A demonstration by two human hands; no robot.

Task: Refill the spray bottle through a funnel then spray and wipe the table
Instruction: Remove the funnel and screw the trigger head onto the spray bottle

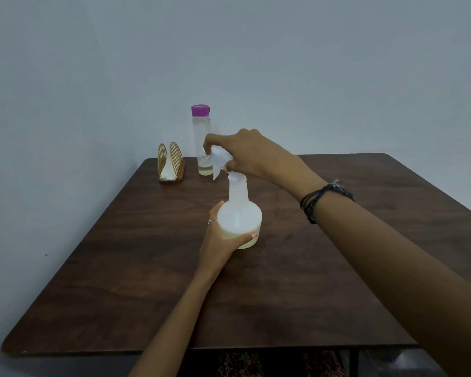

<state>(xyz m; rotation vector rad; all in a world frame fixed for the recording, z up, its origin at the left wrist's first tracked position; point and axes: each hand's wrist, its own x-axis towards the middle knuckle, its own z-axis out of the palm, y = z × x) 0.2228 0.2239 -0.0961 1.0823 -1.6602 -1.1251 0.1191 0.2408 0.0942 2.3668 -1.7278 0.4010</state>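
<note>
A white translucent spray bottle (239,216) stands upright in the middle of the dark wooden table (120,268), with pale liquid low in its body. My left hand (223,240) grips the bottle's base. My right hand (245,153) is closed over the white spray head (219,160) at the top of the bottle's neck. Behind them stands a tall clear bottle (201,140) with a purple cap, holding a little pale liquid at its bottom. No funnel is visible.
A gold wire napkin holder (171,165) with white napkins sits at the table's far left, close to the wall. The table's front edge runs near the bottom of the view, with patterned fabric (239,364) below it.
</note>
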